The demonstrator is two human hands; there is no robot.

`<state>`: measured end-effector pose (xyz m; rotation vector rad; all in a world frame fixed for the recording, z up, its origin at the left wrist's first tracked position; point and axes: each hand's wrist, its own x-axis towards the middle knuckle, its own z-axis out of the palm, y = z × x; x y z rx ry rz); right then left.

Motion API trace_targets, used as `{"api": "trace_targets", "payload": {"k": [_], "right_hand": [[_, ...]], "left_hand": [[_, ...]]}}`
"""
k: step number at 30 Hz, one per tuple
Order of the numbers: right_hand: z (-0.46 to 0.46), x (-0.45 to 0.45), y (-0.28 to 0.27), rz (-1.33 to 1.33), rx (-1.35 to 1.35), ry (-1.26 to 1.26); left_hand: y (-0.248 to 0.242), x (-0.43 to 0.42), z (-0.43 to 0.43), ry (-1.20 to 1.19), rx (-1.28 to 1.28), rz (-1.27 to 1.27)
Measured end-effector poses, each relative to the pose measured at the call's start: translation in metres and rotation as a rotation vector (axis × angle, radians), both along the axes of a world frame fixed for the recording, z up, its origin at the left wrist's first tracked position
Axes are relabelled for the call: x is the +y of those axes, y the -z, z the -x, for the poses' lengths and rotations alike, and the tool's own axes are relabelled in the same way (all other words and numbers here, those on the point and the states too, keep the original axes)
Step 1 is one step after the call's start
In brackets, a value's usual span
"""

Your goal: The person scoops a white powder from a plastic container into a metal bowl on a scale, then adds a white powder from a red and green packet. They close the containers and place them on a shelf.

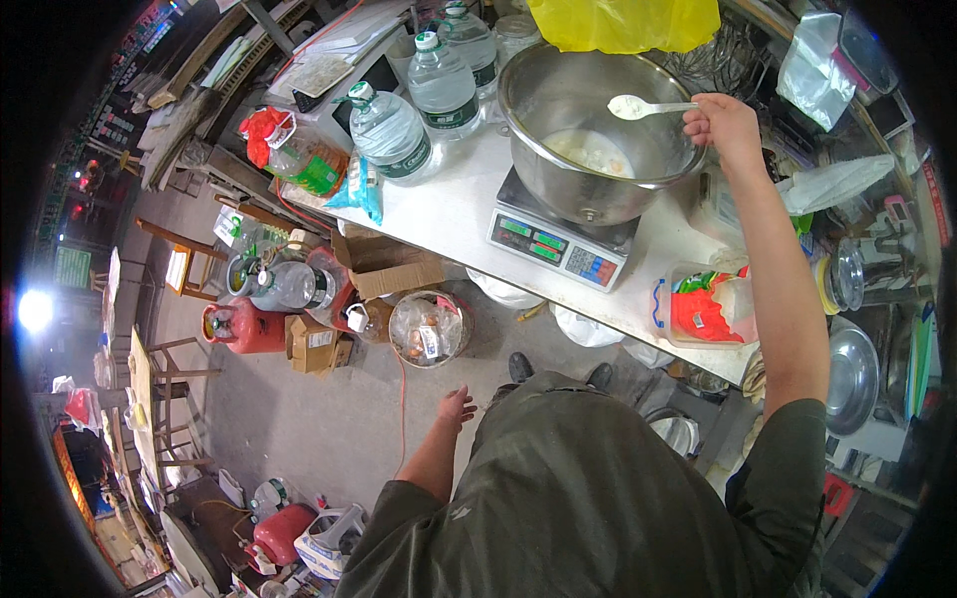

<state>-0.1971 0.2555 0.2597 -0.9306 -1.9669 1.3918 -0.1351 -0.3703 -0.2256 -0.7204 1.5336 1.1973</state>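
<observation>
My right hand [719,128] pinches the handle of a white plastic spoon [634,108], which bears a heap of white powder. The spoon is over a large stainless steel mixing bowl [598,196], near its right rim. White, lumpy contents [591,152] lie at the bowl's bottom. The bowl stands on a digital weighing scale [555,245] with lit green displays. My left hand [454,407] hangs low beside my body with its fingers apart, holding nothing.
Large water bottles [389,133], an oil bottle [308,163] and a blue packet [357,187] stand left on the white table [441,200]. A yellow plastic bag [628,26] overhangs the bowl's far edge. At right is a plastic tub [662,329] holding a red bag [706,310]. A waste bin [431,362] stands on the floor.
</observation>
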Motion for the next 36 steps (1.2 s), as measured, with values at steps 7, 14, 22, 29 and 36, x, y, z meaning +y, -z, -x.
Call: {"api": "trace_targets", "payload": {"k": [7,14,22,29,36], "right_hand": [[-0.002,-0.014,-0.019,-0.15,0.088,-0.016],[-0.002,-0.053,-0.003,-0.424,0.154,-0.052],[0.005,-0.047,-0.002,-0.221,0.166,-0.031],[-0.001,-0.029,0.007,0.066,0.186,0.011],[-0.009,-0.021,0.002,0.053,0.22,0.006]], "left_hand": [[0.006,-0.009,-0.007,0.021,-0.016,0.023],[0.003,0.0,-0.004,0.012,0.002,-0.005],[0.005,0.0,-0.001,-0.016,0.009,-0.047],[0.001,-0.007,-0.007,-0.016,0.02,-0.04],[-0.005,-0.001,-0.01,-0.017,0.003,0.021]]}}
